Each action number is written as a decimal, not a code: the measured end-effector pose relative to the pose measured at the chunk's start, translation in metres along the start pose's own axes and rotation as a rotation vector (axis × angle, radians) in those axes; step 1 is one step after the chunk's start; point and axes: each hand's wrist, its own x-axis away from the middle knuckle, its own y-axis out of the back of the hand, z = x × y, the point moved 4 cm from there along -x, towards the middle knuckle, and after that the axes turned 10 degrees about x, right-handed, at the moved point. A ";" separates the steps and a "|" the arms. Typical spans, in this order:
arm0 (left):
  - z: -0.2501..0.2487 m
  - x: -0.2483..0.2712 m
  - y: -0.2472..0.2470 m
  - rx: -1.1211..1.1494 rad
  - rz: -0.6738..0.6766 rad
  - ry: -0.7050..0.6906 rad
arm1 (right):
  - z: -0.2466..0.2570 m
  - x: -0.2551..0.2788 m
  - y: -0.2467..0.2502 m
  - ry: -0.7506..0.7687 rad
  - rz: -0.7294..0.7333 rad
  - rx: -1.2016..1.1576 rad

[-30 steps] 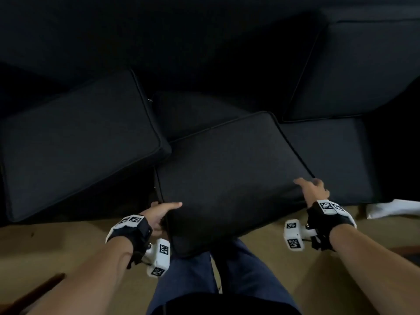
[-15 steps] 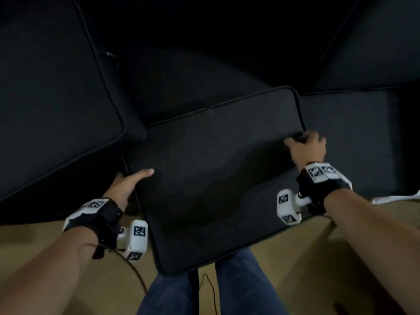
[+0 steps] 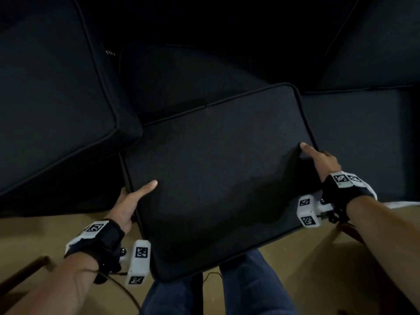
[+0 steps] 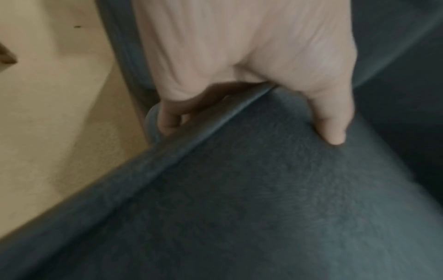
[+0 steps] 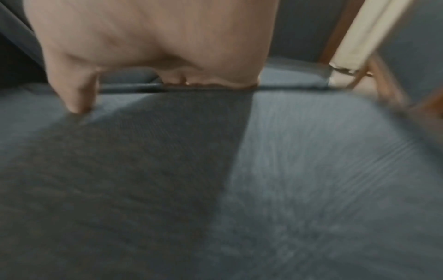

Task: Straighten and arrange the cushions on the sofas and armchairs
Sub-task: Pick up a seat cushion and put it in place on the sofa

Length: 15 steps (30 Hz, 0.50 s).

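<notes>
A dark flat seat cushion (image 3: 218,173) with piped edges fills the middle of the head view, tilted, its near corner over my legs. My left hand (image 3: 129,203) grips its left edge, thumb on top and fingers underneath. The left wrist view shows that hand (image 4: 251,106) wrapped round the cushion (image 4: 263,199) seam. My right hand (image 3: 320,160) grips the right edge the same way. In the right wrist view the hand (image 5: 155,83) has its thumb on the top face of the cushion (image 5: 215,180) and its fingers hidden below.
A second large dark cushion (image 3: 52,105) lies tilted at the left, overlapping the sofa base (image 3: 181,80). Another seat cushion (image 3: 359,137) sits to the right, with a back cushion (image 3: 375,46) above it. Tan floor (image 3: 306,258) lies in front, and a wooden furniture leg (image 5: 388,91) stands nearby.
Both hands have shifted further along the cushion's side edges and taken a firmer hold. The cushion has moved closer to me and fills more of the view.
</notes>
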 end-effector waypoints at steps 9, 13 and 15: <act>-0.011 0.086 -0.025 -0.254 0.158 0.118 | 0.017 0.056 0.114 0.126 0.026 0.349; -0.035 0.124 -0.045 -0.311 0.198 0.081 | 0.004 0.075 0.131 0.123 0.074 0.542; -0.044 0.139 -0.055 -0.314 0.208 0.079 | -0.006 0.096 0.126 0.088 0.174 0.441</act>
